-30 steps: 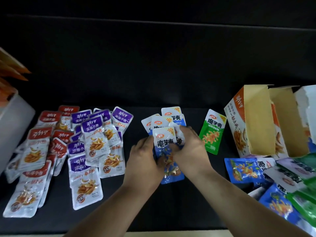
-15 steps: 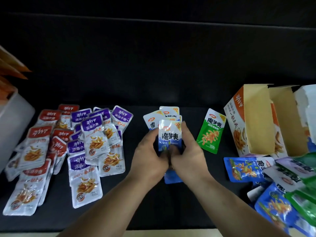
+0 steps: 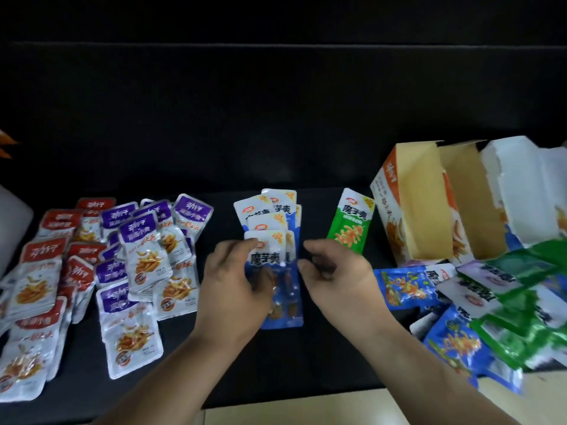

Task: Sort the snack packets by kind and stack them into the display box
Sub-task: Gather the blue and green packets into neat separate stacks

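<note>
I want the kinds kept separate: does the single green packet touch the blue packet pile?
Apart. The head view shows bare black table between the green packet and the blue packet pile.

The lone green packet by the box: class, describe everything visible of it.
The green packet is a glossy, plastic-looking pouch: white top band with a red logo, dark characters, an orange snack picture below. It lies flat, alone on the dark table, right of the blue stack; nothing clearly touches it.

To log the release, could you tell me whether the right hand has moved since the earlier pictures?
Yes. The right hand has drawn rightward off the blue packet stack, toward the lone green packet.
</note>
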`<state>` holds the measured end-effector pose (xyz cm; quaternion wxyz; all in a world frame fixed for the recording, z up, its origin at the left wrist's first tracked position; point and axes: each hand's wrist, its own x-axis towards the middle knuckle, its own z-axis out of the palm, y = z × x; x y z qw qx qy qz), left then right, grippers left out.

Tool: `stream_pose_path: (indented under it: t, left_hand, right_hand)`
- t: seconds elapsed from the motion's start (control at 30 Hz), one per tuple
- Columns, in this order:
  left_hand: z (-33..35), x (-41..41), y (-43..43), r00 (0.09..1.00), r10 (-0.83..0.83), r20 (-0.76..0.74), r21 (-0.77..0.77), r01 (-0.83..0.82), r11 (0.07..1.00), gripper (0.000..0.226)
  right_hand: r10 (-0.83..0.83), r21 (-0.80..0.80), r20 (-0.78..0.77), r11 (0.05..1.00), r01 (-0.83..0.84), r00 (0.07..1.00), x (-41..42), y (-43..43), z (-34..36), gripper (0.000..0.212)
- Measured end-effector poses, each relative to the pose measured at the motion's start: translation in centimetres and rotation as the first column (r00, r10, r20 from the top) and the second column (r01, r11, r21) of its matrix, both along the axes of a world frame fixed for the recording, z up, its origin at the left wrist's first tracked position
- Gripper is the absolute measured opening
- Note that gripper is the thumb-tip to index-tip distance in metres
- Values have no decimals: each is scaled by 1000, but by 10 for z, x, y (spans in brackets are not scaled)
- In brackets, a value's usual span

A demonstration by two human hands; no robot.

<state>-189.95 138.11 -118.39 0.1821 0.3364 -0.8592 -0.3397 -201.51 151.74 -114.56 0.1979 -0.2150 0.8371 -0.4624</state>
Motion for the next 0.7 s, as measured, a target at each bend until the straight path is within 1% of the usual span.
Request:
stream_pose_path:
  t: [0.07,0.13,0.23,0.27,0.3,0.33,0.4,0.47,0.53,0.63,0.7]
  left_hand:
    - [1,-3,7,999,-31,45,-13,32,999,52]
    - [0,-4,13,996,-42,82,-69,47,996,49]
    - [5,-13,28,991,-114,65,-248,127,960,41]
    - [7,-21,37,987,-157,43,-258,163,952,38]
    - [11,-31,49,978,-209,19,-223,208,952,34]
    - [13,-43,61,964,-266,-3,-156,262,952,30]
    - [14,-68,90,920,-392,-16,-47,391,919,26]
    - [8,-90,115,872,-486,64,-74,490,869,30]
    - [3,-105,131,833,-522,184,-111,545,831,37]
    - [3,-116,136,801,-509,316,-142,570,809,52]
    - [4,-120,135,781,-485,395,-96,559,823,68]
  right_hand:
    - [4,15,54,1000,-4,999,-7,21,6,10]
    - [-6,23,88,1000,4,996,-14,44,8,10]
    - [-4,83,-1,997,4,1000,-23,77,13,15]
    - [-7,108,-40,994,11,999,-25,86,16,15]
    - [-14,133,-78,991,24,997,-28,95,17,14]
    - [-22,163,-117,986,41,993,-30,104,18,15]
    - [-28,219,-232,972,80,972,-35,124,21,17]
    - [-13,285,-361,951,123,932,-41,149,24,16]
    - [-7,359,-444,915,185,896,-47,180,22,26]
    - [-23,390,-531,881,268,847,-54,215,14,38]
    - [-56,397,-554,860,322,830,-60,226,9,44]
